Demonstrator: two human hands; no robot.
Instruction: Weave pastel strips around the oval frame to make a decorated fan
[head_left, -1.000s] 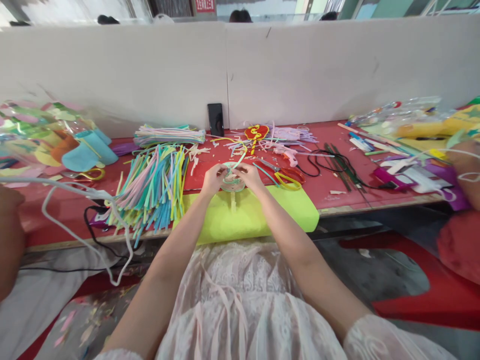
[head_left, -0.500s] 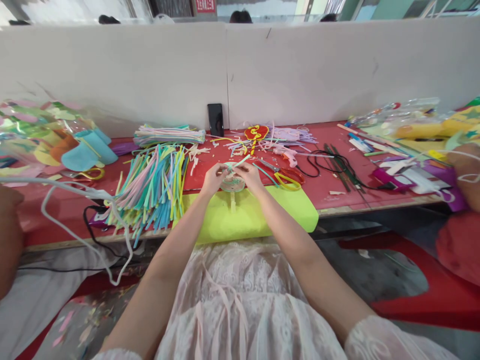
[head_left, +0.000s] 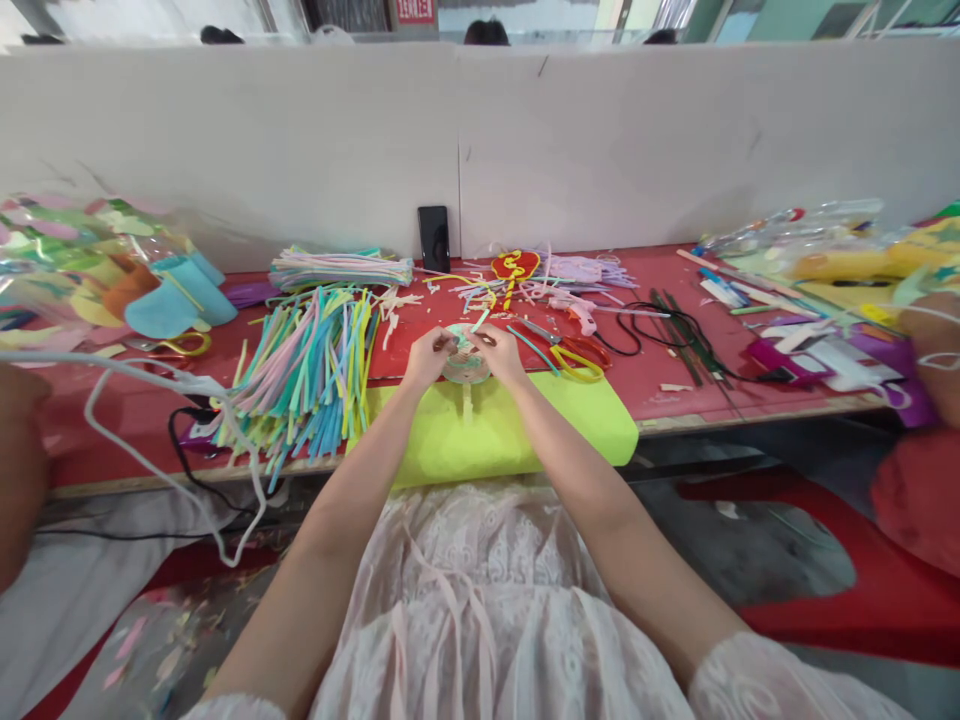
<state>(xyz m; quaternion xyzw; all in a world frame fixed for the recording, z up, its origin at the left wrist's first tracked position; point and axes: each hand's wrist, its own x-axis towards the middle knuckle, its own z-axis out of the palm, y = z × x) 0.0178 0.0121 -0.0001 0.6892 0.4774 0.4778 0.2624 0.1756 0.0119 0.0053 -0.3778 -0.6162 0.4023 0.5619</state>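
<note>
the yellow sheet (head_left: pixel 517 430) hung over the worktop's (head_left: pixel 645 390) front edge, perhaps as a soft bed for the work. to its left, the pipe cleaners (head_left: pixel 300 370) spread to that same edge, likely loose so single ones would come away easily. the disc (head_left: pixel 466 371) was between the hands at the sheet's far edge, its stem (head_left: pixel 467 408) pointing back to the wearer, which probably left its face clear. the left hand (head_left: pixel 427 360) was at the disc's left rim, fingertips bent together; whether they pinched it was too small to tell. the right hand (head_left: pixel 502 354) seemed clamped on a pale strip (head_left: pixel 481 319), whose free end stuck up past the fingertips. the scissors (head_left: pixel 574 358) lay just right, handles toward the front edge, presumably for quick reach. farther back lay the glue gun (head_left: pixel 583 317). by the back edge, the phone (head_left: pixel 433 239) leaned upright on the partition (head_left: pixel 300 150), apparently to save space.
</note>
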